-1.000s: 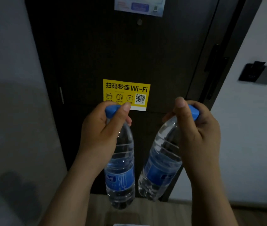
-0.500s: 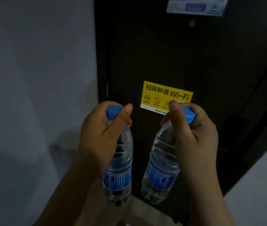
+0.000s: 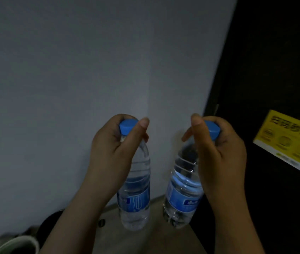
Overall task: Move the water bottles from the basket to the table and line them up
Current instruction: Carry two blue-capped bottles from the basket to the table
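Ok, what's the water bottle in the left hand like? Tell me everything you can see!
The clear plastic water bottle has a round blue screw cap, a ribbed shoulder and a blue wrap label with white marks low on its body. It looks nearly full of water. It hangs about upright in the air. The left hand grips it at the neck, thumb across the front. Nothing else touches it; the second clear bottle hangs apart on its right.
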`<state>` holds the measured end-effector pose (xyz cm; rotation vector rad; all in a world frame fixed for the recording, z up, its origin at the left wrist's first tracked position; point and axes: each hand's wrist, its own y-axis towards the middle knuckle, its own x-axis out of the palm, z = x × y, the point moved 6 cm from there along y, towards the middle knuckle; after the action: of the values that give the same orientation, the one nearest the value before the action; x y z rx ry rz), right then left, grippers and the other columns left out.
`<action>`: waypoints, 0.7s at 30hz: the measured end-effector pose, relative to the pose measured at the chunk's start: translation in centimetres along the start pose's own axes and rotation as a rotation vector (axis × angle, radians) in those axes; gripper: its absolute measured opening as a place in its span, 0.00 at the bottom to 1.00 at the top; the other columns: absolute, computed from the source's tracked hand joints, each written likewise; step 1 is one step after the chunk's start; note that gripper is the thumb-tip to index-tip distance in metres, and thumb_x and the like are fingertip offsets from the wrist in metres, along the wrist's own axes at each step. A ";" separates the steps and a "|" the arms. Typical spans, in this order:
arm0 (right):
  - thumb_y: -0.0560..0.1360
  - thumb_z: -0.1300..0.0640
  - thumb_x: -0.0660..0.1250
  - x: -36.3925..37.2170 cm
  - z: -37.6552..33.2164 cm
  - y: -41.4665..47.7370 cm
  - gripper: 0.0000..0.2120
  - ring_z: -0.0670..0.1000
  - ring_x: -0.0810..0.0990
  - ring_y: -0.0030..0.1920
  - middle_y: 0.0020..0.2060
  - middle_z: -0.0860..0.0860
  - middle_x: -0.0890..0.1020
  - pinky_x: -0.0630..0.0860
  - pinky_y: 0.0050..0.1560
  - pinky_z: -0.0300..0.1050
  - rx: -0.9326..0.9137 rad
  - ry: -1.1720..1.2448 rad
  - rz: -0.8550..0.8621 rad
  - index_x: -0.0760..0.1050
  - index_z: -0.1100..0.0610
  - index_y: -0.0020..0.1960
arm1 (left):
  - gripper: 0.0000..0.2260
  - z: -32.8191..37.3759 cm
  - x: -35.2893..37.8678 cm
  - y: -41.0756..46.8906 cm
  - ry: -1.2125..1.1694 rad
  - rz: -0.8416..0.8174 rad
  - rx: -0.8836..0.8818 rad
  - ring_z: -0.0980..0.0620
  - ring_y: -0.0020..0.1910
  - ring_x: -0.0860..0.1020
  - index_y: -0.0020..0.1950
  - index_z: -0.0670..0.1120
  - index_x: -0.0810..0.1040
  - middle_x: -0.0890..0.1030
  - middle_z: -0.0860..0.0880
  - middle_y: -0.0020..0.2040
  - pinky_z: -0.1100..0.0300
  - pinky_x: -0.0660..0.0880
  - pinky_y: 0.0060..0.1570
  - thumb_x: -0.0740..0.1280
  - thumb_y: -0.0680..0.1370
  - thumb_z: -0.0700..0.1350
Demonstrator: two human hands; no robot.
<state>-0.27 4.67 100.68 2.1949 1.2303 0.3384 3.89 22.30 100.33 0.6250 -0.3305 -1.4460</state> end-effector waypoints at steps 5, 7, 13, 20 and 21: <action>0.75 0.41 0.63 7.5 -2.6 -1.6 0.18 0.40 0.78 0.31 0.34 0.49 0.80 0.70 0.33 0.23 -0.063 0.104 -0.160 0.74 0.55 0.38 | 0.15 0.0 -8.8 -1.2 0.125 0.184 -0.006 0.61 0.36 0.78 0.38 0.45 0.78 0.81 0.54 0.37 0.76 0.69 0.37 0.62 0.75 0.55; 0.75 0.42 0.62 10.6 -4.0 -2.7 0.16 0.40 0.78 0.34 0.35 0.46 0.81 0.69 0.34 0.23 -0.086 0.086 -0.198 0.74 0.52 0.37 | 0.15 0.1 -12.7 -2.1 0.160 0.252 -0.016 0.60 0.37 0.78 0.39 0.46 0.78 0.81 0.54 0.37 0.76 0.69 0.37 0.61 0.75 0.56; 0.74 0.39 0.59 20.6 -9.7 -8.3 0.16 0.41 0.79 0.35 0.36 0.43 0.82 0.71 0.37 0.25 -0.116 0.253 -0.349 0.75 0.50 0.38 | 0.16 1.1 -25.4 -6.1 0.293 0.421 -0.027 0.59 0.34 0.77 0.40 0.47 0.78 0.81 0.54 0.37 0.74 0.69 0.34 0.62 0.76 0.58; 0.75 0.40 0.59 31.0 -16.9 -16.9 0.19 0.41 0.78 0.33 0.35 0.44 0.82 0.70 0.35 0.26 -0.135 0.450 -0.560 0.76 0.54 0.39 | 0.16 3.1 -39.4 -12.1 0.479 0.594 -0.032 0.58 0.35 0.77 0.40 0.48 0.77 0.79 0.56 0.38 0.73 0.69 0.35 0.63 0.74 0.60; 0.74 0.40 0.59 32.4 -17.9 -18.2 0.19 0.40 0.77 0.31 0.35 0.44 0.82 0.70 0.34 0.26 -0.142 0.470 -0.596 0.76 0.54 0.39 | 0.16 3.4 -41.2 -13.1 0.485 0.626 -0.047 0.59 0.34 0.76 0.39 0.48 0.77 0.79 0.57 0.37 0.73 0.69 0.34 0.63 0.74 0.60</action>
<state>-3.96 45.76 101.75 1.5702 1.9685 0.6838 -13.60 61.96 101.91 0.7299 -0.0900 -0.6741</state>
